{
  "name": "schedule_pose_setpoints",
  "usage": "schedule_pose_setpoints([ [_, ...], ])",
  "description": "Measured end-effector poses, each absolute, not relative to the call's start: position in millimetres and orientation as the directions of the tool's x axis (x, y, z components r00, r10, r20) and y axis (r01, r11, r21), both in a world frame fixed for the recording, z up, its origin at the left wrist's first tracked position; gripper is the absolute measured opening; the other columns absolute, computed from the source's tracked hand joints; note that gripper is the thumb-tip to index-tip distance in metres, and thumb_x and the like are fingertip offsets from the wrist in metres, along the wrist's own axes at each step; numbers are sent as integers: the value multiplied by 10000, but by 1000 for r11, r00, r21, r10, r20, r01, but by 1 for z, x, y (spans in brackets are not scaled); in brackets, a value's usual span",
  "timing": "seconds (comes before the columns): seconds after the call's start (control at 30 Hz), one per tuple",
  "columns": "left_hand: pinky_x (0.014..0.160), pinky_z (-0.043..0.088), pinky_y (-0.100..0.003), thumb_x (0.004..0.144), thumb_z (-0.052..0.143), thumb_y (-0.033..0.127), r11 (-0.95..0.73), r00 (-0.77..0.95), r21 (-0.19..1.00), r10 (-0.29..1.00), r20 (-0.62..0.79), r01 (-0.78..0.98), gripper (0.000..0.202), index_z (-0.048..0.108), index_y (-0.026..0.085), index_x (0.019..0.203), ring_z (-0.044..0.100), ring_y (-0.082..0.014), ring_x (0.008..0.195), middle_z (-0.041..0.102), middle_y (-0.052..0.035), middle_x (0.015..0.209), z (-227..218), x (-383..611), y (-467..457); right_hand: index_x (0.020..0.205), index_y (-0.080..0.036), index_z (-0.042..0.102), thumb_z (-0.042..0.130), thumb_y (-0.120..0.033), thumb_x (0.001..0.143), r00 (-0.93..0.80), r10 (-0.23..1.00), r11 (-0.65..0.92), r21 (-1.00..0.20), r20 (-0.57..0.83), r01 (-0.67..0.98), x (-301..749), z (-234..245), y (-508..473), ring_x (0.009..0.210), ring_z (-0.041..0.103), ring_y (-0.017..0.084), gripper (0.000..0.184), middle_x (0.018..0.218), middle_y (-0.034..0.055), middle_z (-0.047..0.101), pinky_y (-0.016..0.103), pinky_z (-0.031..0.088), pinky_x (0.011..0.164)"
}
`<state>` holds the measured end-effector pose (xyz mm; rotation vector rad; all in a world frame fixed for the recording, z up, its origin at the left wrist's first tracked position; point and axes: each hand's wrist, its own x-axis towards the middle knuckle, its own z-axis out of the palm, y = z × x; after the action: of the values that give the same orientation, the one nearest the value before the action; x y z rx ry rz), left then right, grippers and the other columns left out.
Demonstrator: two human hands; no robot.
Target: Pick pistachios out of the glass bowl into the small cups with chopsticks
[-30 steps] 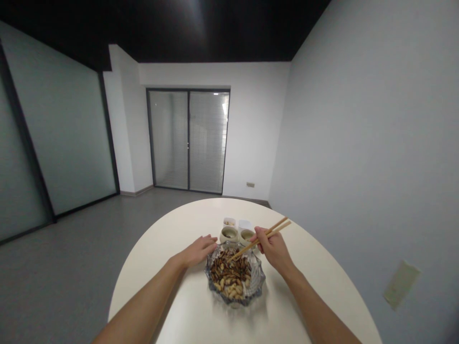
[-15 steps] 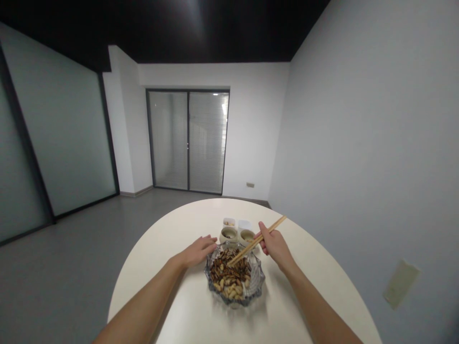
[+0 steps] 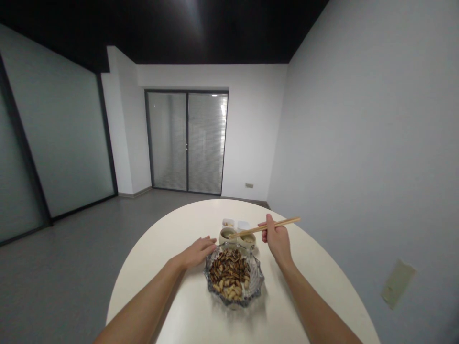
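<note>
Centrally, one scalloped glass bowl (image 3: 256, 278) of seeds (image 3: 229, 263) and nuts (image 3: 228, 290), on the tabletop (image 3: 313, 253); right hand (image 3: 277, 238), fingers closed round wooden chopsticks (image 3: 253, 230), tips at the left cup (image 3: 227, 239); second cup (image 3: 246, 242) alongside; left hand (image 3: 198, 252), fingers extended, nothing gripped, beside the bowl.

Light was dim and greyish, with a pale glare streaking the flat black ceiling (image 3: 215, 28). A soft shadow lay beneath the scalloped clear-glass bowl (image 3: 256, 279); wide-angle distortion stretched the outer edges.
</note>
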<state>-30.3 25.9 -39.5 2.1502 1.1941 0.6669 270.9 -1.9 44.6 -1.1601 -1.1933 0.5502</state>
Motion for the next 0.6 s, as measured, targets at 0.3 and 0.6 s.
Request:
schedule_pose_setpoints([
  [0.3, 1329, 147, -585, 1018, 397, 740, -434, 488, 693, 863, 134, 576, 710, 695, 230, 1413, 338, -386, 1584, 519, -114, 1633, -36, -31, 23, 820, -161, 789, 482, -939, 839, 342, 796, 423, -863, 500, 277, 251, 43, 25, 532, 662, 212, 837, 560, 44, 650, 318, 561, 577],
  [0.6, 1329, 137, -586, 1017, 374, 764, -445, 503, 681, 854, 129, 582, 729, 721, 234, 1379, 323, -388, 1590, 504, -106, 1644, -36, -31, 26, 802, -187, 811, 460, -888, 893, 196, 822, 429, -807, 535, 405, 253, 18, 46, 580, 677, 217, 788, 606, 47, 699, 314, 540, 628],
])
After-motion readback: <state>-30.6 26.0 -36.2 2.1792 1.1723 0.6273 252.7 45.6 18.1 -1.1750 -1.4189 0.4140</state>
